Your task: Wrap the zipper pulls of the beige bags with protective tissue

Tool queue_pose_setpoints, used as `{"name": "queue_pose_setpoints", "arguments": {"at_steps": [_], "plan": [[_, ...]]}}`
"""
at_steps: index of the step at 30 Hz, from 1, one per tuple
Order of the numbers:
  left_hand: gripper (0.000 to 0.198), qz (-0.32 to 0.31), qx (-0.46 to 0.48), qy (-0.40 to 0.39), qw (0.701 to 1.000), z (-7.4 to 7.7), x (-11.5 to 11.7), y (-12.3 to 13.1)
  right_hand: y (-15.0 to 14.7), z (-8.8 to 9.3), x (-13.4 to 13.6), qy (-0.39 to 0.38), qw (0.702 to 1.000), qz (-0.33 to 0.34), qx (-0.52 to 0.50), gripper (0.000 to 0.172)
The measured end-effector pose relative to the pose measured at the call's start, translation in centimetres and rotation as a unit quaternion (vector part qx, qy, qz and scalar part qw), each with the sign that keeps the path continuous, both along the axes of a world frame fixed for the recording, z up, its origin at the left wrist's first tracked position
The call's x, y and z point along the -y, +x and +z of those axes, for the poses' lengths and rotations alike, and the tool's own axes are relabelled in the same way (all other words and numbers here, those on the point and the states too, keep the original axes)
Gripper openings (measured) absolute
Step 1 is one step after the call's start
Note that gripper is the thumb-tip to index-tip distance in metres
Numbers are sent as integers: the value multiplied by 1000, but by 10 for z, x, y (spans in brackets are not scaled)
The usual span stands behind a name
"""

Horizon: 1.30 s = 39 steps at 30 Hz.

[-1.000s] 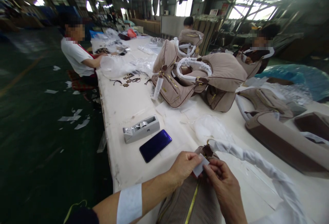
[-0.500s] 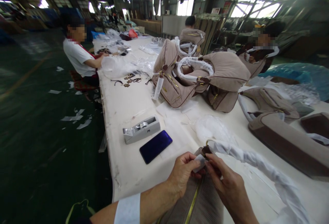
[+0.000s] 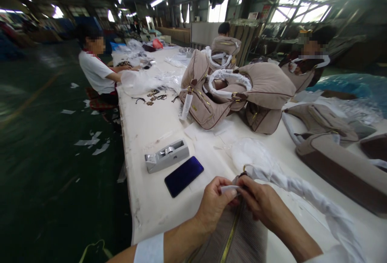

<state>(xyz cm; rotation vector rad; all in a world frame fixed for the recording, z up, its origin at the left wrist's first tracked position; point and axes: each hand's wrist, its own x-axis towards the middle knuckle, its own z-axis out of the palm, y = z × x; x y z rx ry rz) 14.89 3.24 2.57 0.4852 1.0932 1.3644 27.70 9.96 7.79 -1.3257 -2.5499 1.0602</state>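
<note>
My left hand [image 3: 215,199] pinches a small piece of white wrapping paper [image 3: 229,189] between thumb and fingers. Close beside it, my right hand [image 3: 260,200] has its fingertips closed at the same spot, on the paper's other end as far as I can see. Both work at the top end of a taupe handbag [image 3: 246,235] with a gold zipper [image 3: 230,237]. From a gold ring there, the bag's handle [image 3: 290,182], wrapped in white paper, curves off to the right. My fingers partly hide the brown tab under the ring.
Left of my hands lie a phone [image 3: 184,176] and a grey tape dispenser [image 3: 167,156]. Several taupe handbags [image 3: 208,106] are piled farther back, others [image 3: 341,170] lie at right. Metal charms [image 3: 152,98] and plastic bags are by a seated co-worker [image 3: 96,69]. Two more people sit beyond.
My right hand has moved up and left, its fingers now over the bag's end. The paper in my left hand has turned flatter. The view has shifted slightly.
</note>
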Motion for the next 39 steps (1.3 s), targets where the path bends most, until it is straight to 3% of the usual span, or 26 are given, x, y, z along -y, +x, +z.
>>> {"name": "queue_pose_setpoints", "arguments": {"at_steps": [4,8,12,16,21,23,26,31,34,39], "plan": [[20,8,-10,-15,1000,-6,0,-1,1,-6,3,-3,1000,-7,-28,22],[17,-4,-78,13,997,-7,-1,1,-2,-1,2,-46,999,-1,-13,35],[20,-18,-128,37,991,-7,0,-1,-5,5,-2,-66,998,4,-3,21],[25,-23,-87,43,995,-8,2,-1,-5,1,0,-31,999,-7,-28,20],[13,-6,-114,18,993,-6,1,1,-2,-5,2,-28,1000,0,10,19],[10,-2,-133,19,991,-4,-1,2,2,-8,2,13,1000,9,22,17],[7,8,-161,19,987,-4,-3,3,12,-21,5,149,988,48,4,19],[9,-24,-179,42,983,-7,3,5,36,-48,10,373,908,124,-146,28],[12,-49,-185,68,979,-6,6,8,49,-58,10,413,884,146,-164,34],[8,-57,-104,22,993,-3,4,16,59,-63,10,392,892,173,-143,39]]}}
